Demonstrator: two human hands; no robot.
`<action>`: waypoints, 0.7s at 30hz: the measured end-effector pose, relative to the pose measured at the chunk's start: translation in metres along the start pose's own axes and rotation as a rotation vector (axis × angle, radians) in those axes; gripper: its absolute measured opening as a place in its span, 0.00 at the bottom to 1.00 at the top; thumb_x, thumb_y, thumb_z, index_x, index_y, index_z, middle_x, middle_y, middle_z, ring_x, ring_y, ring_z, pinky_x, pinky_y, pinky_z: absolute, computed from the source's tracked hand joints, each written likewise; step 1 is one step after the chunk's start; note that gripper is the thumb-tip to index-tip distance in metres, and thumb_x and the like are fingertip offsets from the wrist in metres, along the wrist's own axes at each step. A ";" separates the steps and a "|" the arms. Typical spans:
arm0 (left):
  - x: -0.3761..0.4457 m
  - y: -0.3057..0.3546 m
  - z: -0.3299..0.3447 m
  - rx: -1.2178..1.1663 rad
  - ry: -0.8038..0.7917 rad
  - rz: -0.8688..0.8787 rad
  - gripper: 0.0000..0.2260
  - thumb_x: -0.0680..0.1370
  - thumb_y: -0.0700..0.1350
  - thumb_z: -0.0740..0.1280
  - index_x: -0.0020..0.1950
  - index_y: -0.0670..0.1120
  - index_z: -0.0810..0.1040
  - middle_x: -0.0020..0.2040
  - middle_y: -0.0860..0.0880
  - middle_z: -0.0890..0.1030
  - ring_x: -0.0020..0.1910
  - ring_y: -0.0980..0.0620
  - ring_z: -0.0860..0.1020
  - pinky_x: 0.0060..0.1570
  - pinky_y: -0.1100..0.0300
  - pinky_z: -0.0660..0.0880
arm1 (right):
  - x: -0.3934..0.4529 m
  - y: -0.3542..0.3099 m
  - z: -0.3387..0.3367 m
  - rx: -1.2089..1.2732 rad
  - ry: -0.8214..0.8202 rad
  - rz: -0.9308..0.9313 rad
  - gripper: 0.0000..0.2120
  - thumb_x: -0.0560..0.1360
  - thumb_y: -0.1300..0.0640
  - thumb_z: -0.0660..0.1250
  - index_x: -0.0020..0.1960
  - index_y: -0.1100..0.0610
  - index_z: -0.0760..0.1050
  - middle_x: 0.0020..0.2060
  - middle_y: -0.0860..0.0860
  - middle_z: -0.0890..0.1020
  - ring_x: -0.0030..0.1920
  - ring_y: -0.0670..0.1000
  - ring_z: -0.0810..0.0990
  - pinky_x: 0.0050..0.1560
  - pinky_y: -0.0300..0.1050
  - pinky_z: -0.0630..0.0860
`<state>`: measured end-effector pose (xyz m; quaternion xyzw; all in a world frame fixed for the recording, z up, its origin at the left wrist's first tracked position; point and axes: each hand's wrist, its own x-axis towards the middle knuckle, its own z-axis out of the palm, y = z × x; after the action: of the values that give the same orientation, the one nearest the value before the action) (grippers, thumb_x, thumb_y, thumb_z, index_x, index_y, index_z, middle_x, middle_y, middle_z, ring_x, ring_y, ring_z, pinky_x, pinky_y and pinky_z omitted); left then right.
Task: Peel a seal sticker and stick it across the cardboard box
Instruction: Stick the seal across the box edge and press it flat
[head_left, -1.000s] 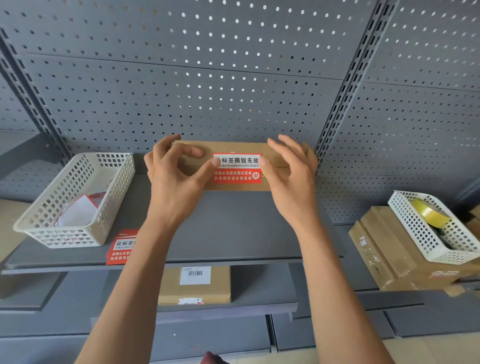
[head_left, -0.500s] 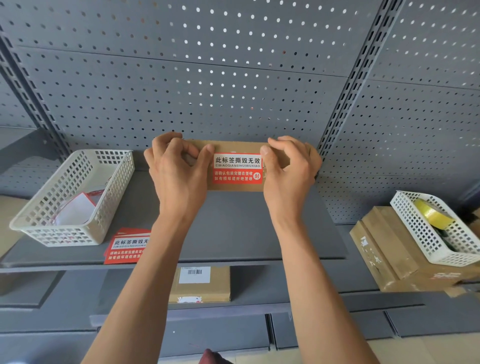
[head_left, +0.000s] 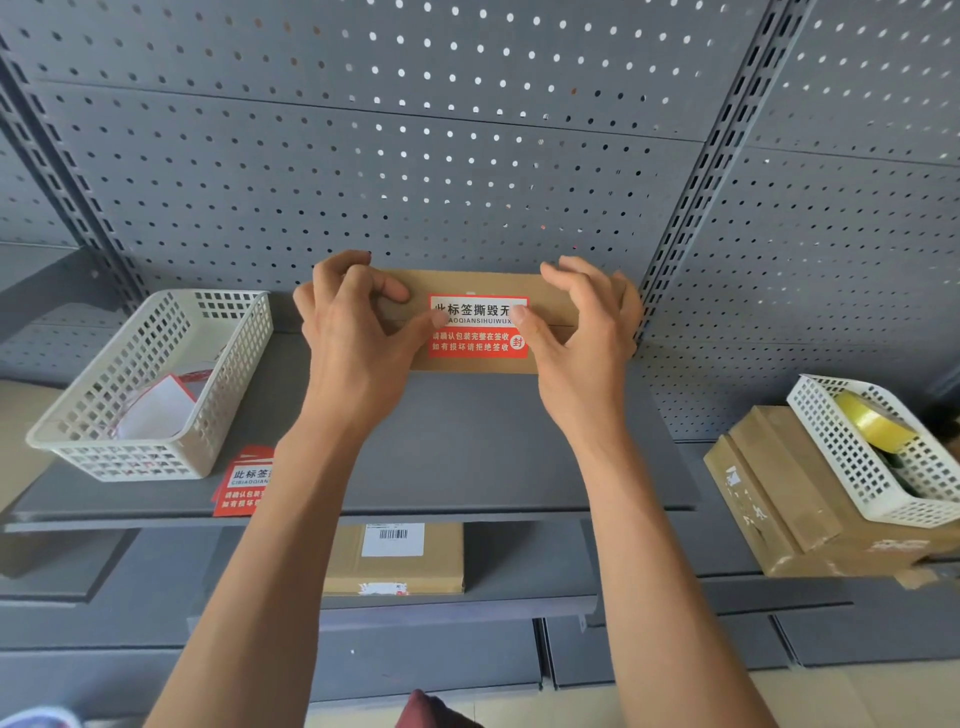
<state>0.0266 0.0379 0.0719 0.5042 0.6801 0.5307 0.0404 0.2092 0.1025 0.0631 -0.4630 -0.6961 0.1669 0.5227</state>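
Note:
A flat brown cardboard box rests on the grey shelf against the pegboard. A red and white seal sticker lies across its flap seam. My left hand holds the box's left end, thumb pressing the sticker's left edge. My right hand holds the right end, thumb on the sticker's upper right corner. A small stack of spare seal stickers lies at the shelf's front left, partly behind my left forearm.
A white basket with paper scraps stands at left on the grey shelf. At right, another white basket with a yellow tape roll sits on a cardboard box. A labelled box lies one shelf below.
Both thumbs have slid along the sticker's side edges, and my fingers have opened and curled again over the box ends. The box stays in place.

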 end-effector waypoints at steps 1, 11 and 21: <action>0.000 0.000 -0.001 0.003 -0.015 0.006 0.16 0.69 0.55 0.78 0.48 0.52 0.74 0.67 0.53 0.68 0.62 0.54 0.61 0.68 0.48 0.64 | -0.001 0.001 -0.002 -0.009 -0.026 -0.007 0.20 0.75 0.47 0.72 0.66 0.49 0.77 0.69 0.42 0.74 0.75 0.58 0.60 0.70 0.62 0.64; -0.002 -0.002 -0.011 0.028 -0.123 0.052 0.22 0.66 0.50 0.81 0.53 0.51 0.75 0.70 0.53 0.66 0.65 0.51 0.61 0.69 0.48 0.65 | -0.001 0.005 -0.019 -0.073 -0.253 -0.018 0.31 0.75 0.52 0.74 0.76 0.45 0.68 0.78 0.39 0.61 0.81 0.55 0.45 0.74 0.53 0.48; -0.007 0.002 -0.004 0.055 -0.092 0.062 0.37 0.54 0.70 0.75 0.54 0.50 0.72 0.71 0.51 0.65 0.70 0.46 0.61 0.67 0.52 0.61 | -0.001 0.000 -0.026 -0.140 -0.346 -0.017 0.41 0.69 0.41 0.76 0.77 0.39 0.62 0.80 0.35 0.53 0.81 0.53 0.38 0.78 0.60 0.49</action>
<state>0.0288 0.0298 0.0717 0.5499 0.6757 0.4892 0.0412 0.2321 0.0953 0.0723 -0.4565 -0.7895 0.1908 0.3631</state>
